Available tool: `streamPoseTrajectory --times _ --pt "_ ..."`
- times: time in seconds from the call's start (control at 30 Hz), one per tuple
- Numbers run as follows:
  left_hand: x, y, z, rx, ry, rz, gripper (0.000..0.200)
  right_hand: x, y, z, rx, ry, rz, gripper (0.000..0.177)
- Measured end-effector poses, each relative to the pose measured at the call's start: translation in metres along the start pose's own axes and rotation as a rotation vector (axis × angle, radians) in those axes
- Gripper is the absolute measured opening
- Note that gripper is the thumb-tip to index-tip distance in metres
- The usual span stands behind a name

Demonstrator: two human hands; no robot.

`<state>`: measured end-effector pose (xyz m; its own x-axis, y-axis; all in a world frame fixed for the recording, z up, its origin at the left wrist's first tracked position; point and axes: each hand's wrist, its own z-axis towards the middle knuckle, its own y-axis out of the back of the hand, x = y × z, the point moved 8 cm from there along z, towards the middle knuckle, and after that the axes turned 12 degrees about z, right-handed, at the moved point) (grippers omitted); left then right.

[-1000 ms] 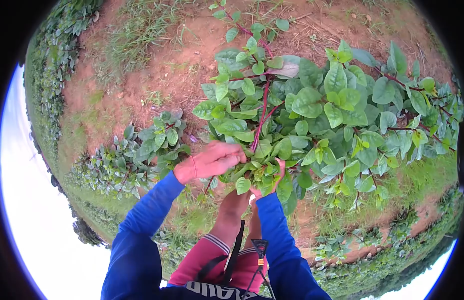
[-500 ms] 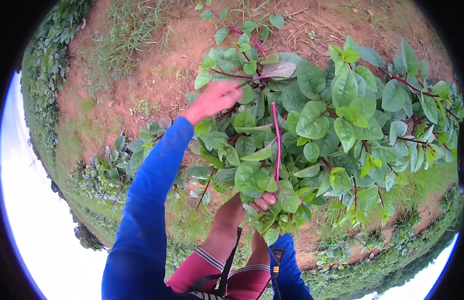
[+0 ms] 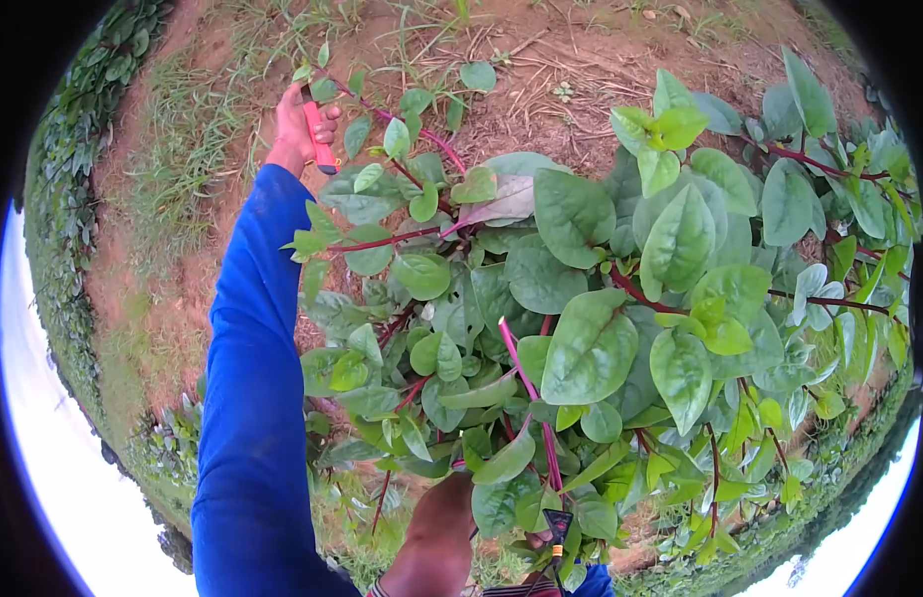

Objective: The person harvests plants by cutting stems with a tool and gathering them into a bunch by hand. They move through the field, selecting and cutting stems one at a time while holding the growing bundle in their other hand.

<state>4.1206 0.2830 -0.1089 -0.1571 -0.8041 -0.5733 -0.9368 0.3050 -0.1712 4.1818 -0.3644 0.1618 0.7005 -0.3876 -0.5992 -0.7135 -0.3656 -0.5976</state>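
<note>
Greens (image 3: 591, 348) crowd near right; far left, left hand (image 3: 297, 119) clasps a red cutter (image 3: 317, 134) beside a stem (image 3: 431, 142); right hand's grip hidden, cannot tell.

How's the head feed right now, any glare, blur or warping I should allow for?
Head view: strong fisheye warp, black corners, ground curving round the rim; sky blown out white at both lower edges; soft, even light, no hard shadows; left hand and its red-handled tool small and slightly soft, the near leaves sharp.
</note>
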Motion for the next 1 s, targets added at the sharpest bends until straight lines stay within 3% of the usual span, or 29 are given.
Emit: streamPoseTrajectory --times 0.07,0.17,0.27,0.33,0.4,0.43,0.47,0.53,0.57,0.6,0.67,0.7,0.73,0.8,0.9,1.0 --pt "-0.012 -0.038 0.002 0.301 -0.082 -0.032 0.059 0.002 0.002 -0.002 -0.003 -0.02 -0.008 0.092" --pt "-0.035 -0.106 -0.03 0.457 -0.146 0.051 0.059 0.002 0.012 0.019 0.014 -0.065 0.005 0.091" --pt "-0.048 -0.149 -0.146 0.452 -0.309 0.183 0.047 -0.006 0.012 0.052 0.061 -0.139 -0.001 0.091" --pt "-0.047 -0.17 -0.26 0.334 -0.484 0.217 0.047 -0.014 -0.001 0.064 -0.061 -0.073 -0.099 0.084" --pt "-0.013 -0.172 -0.355 0.323 -0.435 0.46 0.038 -0.032 -0.022 0.08 -0.114 -0.067 -0.146 0.078" --pt "0.001 -0.184 -0.402 0.295 -0.473 0.599 0.033 -0.044 -0.023 0.087 0.016 -0.119 -0.066 0.072" --pt "0.021 -0.181 -0.43 0.308 -0.606 0.849 0.027 -0.058 -0.05 0.089 -0.074 -0.064 -0.107 0.06" --pt "0.057 -0.192 -0.485 0.21 -0.502 0.984 0.02 -0.035 -0.001 0.07 -0.269 0.077 -0.309 0.05" --pt "0.076 -0.191 -0.505 0.204 -0.452 1.078 0.027 -0.05 -0.042 0.071 -0.407 0.333 -0.445 0.049" --pt "0.088 -0.192 -0.524 0.207 -0.458 1.079 0.027 -0.048 -0.015 0.062 -0.456 0.349 -0.368 0.051" --pt "0.107 -0.188 -0.554 0.106 -0.524 1.138 0.042 -0.059 0.002 0.06 -0.424 0.253 -0.376 0.051" --pt "0.12 -0.183 -0.565 0.095 -0.492 1.18 0.062 -0.068 -0.001 0.058 -0.405 0.184 -0.305 0.052" --pt "0.127 -0.183 -0.578 0.109 -0.489 1.176 0.062 -0.061 0.016 0.055 -0.423 0.104 -0.41 0.079" --pt "0.132 -0.184 -0.598 0.025 -0.539 1.25 0.072 -0.082 -0.025 0.057 -0.267 -0.02 -0.345 0.082" --pt "0.148 -0.185 -0.618 0.023 -0.532 1.284 0.076 -0.109 -0.059 0.048 -0.263 -0.181 -0.394 0.069" --pt "0.151 -0.192 -0.632 0.12 -0.419 1.302 0.071 -0.071 -0.002 0.036 -0.271 -0.146 -0.378 0.069"
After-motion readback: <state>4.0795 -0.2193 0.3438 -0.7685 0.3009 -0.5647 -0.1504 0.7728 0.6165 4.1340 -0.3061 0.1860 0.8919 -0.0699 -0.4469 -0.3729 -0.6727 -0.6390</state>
